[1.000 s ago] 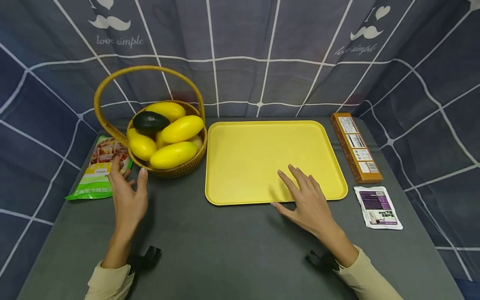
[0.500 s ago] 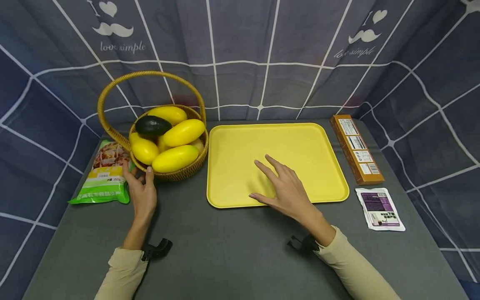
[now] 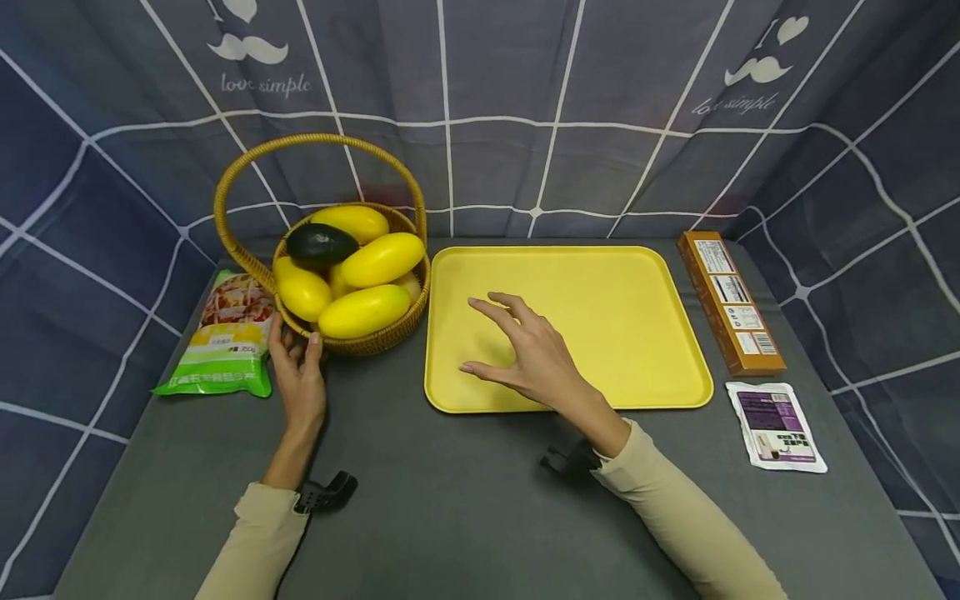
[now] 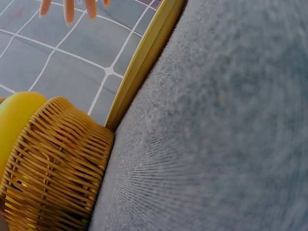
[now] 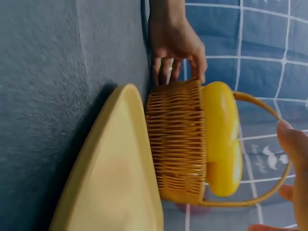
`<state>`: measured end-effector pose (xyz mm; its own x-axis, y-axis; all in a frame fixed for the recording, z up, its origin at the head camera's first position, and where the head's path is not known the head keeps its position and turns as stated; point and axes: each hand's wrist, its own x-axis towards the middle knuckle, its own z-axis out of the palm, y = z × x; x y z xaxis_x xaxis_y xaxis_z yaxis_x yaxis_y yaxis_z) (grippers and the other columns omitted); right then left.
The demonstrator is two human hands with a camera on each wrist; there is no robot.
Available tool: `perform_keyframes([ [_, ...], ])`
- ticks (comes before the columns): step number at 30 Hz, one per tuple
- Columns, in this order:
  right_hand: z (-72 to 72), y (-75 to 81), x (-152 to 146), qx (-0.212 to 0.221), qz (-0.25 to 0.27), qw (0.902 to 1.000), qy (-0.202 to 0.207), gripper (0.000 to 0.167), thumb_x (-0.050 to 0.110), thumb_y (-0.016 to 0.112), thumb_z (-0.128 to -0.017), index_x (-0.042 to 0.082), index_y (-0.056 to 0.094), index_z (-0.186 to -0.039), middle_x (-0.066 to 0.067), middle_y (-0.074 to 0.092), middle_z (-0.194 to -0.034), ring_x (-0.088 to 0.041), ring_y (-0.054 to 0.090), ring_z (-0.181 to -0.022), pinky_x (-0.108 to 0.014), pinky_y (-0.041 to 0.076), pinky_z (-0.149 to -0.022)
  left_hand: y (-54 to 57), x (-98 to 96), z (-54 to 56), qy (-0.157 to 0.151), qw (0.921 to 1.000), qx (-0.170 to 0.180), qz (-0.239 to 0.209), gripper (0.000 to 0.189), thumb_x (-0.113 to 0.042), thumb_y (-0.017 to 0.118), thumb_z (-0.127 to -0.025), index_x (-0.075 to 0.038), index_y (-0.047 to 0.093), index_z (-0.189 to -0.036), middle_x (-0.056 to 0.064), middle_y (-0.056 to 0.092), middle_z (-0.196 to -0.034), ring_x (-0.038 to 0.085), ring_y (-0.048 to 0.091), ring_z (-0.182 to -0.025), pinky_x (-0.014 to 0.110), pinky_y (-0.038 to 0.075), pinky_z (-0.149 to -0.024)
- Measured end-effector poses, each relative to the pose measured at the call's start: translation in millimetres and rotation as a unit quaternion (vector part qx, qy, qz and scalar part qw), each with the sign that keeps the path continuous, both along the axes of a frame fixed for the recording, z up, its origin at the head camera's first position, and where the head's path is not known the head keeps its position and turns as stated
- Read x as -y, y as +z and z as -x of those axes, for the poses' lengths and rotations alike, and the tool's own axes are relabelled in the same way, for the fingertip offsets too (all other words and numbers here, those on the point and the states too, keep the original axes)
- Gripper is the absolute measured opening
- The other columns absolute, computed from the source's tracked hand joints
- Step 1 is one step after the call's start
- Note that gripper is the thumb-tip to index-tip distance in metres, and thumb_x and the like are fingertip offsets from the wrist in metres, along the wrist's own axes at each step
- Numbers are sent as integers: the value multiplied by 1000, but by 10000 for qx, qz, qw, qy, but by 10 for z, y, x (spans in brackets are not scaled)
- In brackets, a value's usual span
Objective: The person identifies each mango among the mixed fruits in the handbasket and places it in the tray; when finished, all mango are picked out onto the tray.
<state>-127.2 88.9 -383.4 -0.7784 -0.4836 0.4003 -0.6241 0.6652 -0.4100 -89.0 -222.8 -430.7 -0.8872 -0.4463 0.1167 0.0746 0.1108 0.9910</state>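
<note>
A wicker basket (image 3: pixel 386 336) with a tall arched handle stands at the back left. Several yellow mango-like fruits (image 3: pixel 363 311) and one dark green avocado-like fruit (image 3: pixel 322 245) fill it. My left hand (image 3: pixel 302 390) is at the basket's near left side, fingers and thumb spread against the wicker by the rim; the right wrist view also shows this hand (image 5: pixel 175 41) touching the basket. Above the left half of a yellow tray (image 3: pixel 600 333) hovers my right hand (image 3: pixel 536 354), its fingers apart and nothing in them.
Left of the basket lies a green and yellow food packet (image 3: pixel 225 346). A long brown box (image 3: pixel 730 304) stands beyond the tray's right edge, with a white and purple pouch (image 3: pixel 776 427) in front of it. A grey checked curtain (image 3: pixel 502 92) hangs behind the table.
My left hand has moved right and come up against the basket. My right hand has travelled left over the tray, towards the basket. The view has shifted slightly.
</note>
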Motion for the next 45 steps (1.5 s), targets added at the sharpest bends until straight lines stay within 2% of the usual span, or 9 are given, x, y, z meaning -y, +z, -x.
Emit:
perform_keyframes([
  [5, 115, -4, 291, 371, 410, 9985, 40, 79, 58, 76, -77, 32, 46, -145, -3, 51, -135, -23, 62, -95, -40, 49, -73, -17, 0, 5, 101, 9999, -81, -3, 64, -21, 47, -103, -17, 16, -158, 12, 29, -155, 30, 39, -133, 23, 40, -93],
  [9, 172, 15, 543, 325, 483, 9983, 98, 79, 61, 76, -75, 30, 48, -143, -3, 50, -132, -20, 60, -91, -34, 48, -69, -12, 0, 5, 115, 9999, -114, -21, 64, -20, 48, -103, -16, 16, -158, 14, 30, -154, 29, 39, -133, 17, 40, -90],
  [16, 282, 49, 918, -54, 543, 9984, 109, 79, 59, 79, -72, 28, 52, -139, -5, 49, -127, -17, 52, -100, -28, 47, -65, -33, 21, 23, 100, 9998, -161, 4, 64, -19, 49, -102, -15, 16, -158, 16, 30, -154, 32, 39, -133, 21, 41, -93],
  [21, 330, 39, 1131, -96, 698, 9975, 32, 80, 60, 81, -69, 26, 55, -136, -7, 48, -127, -22, 47, -111, -31, 49, -70, -204, 83, 86, 167, 9995, -283, 31, 63, -22, 50, -102, -21, 18, -157, 11, 33, -154, 31, 39, -135, 23, 40, -95],
  [25, 348, -34, 1260, -123, 733, 9971, -143, 80, 62, 81, -68, 25, 57, -135, -9, 48, -126, -24, 45, -111, -30, 48, -71, -317, 116, 125, 226, 9992, -303, 143, 62, -26, 50, -103, -28, 19, -156, 4, 36, -152, 25, 41, -134, 21, 41, -94],
  [34, 368, -135, 1396, -675, 814, 9942, -181, 79, 61, 81, -69, 26, 58, -135, -12, 46, -126, -24, 43, -107, -31, 45, -83, -332, 118, 129, 283, 9987, -278, 321, 62, -31, 51, -102, -31, 20, -156, 3, 35, -153, 24, 42, -132, 26, 41, -96],
  [40, 367, -160, 1433, -731, 872, 9934, -136, 74, 60, 81, -69, 25, 62, -131, -11, 47, -124, -24, 44, -106, -30, 44, -80, -337, 107, 115, 260, 9988, -287, 288, 62, -30, 51, -102, -30, 20, -156, 3, 35, -153, 24, 43, -131, 25, 40, -94],
  [45, 371, -183, 1460, -922, 697, 9933, -90, 73, 62, 79, -70, 26, 62, -131, -11, 47, -125, -23, 45, -101, -31, 41, -81, -335, 100, 101, 270, 9988, -311, 279, 62, -29, 50, -102, -31, 20, -156, 2, 34, -153, 24, 43, -131, 25, 40, -95],
])
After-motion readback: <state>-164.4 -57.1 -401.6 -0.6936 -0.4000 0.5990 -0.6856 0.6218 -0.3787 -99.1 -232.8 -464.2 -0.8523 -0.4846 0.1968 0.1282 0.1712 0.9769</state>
